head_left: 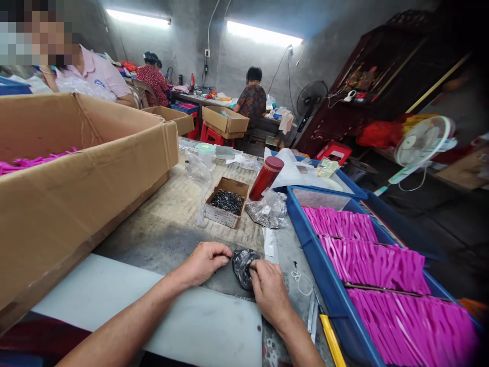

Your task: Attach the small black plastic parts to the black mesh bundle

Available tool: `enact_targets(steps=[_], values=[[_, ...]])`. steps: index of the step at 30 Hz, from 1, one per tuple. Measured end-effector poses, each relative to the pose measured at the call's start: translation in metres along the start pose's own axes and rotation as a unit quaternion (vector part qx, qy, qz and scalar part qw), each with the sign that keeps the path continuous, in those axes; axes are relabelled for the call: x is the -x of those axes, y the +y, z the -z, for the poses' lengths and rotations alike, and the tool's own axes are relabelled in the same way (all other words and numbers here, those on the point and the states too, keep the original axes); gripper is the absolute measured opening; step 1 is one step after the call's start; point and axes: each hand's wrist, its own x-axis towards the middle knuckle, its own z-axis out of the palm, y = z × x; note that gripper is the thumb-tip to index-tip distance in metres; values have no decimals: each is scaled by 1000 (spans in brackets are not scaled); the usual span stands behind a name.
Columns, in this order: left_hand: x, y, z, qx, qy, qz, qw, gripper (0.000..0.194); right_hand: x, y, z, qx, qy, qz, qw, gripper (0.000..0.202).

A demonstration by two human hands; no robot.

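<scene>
A small, crumpled, shiny black plastic bag [243, 267] lies on the dark work mat between my hands. My left hand [208, 261] is closed in a pinch, thumb and forefinger at the bag's left edge. On the other side, my right hand [267, 285] has its fingers curled over the bag's right edge; their tips are partly hidden. What is inside the bag cannot be made out. Just beyond stands a small cardboard box [233, 219] with many thin dark metal pieces [228, 202] in it.
A large cardboard carton [95, 188] stands along the left. At right, a blue tray [324, 275] holds rows of magenta strips [385, 265]. A red cylinder [266, 178], a clear bag of small parts [269, 210] and a yellow-handled tool [331, 339] lie around. Several people sit farther back.
</scene>
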Motion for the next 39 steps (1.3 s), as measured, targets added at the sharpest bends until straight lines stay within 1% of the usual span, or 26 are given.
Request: enact_targets(steps=[4,8,15,23,27,32,39], values=[[0,2,-1,-5,-3,1,1000,14,-1,-3,6,-88,23,-3,996,15],[1,5,-2,-13,-6,-3,1000,13,-3,-6,12,-145,45,-3,988,16],[2,20,-6,-22,-28,-21,999,13,-1,-8,15,-220,69,-14,973,15],[2,33,-11,-78,-50,-43,995,12,3,-4,10,-344,44,-73,935,11],[2,34,-16,-81,-48,-64,994,11,4,-4,10,-366,38,-76,927,11],[3,27,-22,-70,-42,-98,992,12,3,-5,11,-375,21,-85,923,12],[4,23,-21,-63,-55,-118,989,13,2,-4,7,-373,7,-83,924,11]])
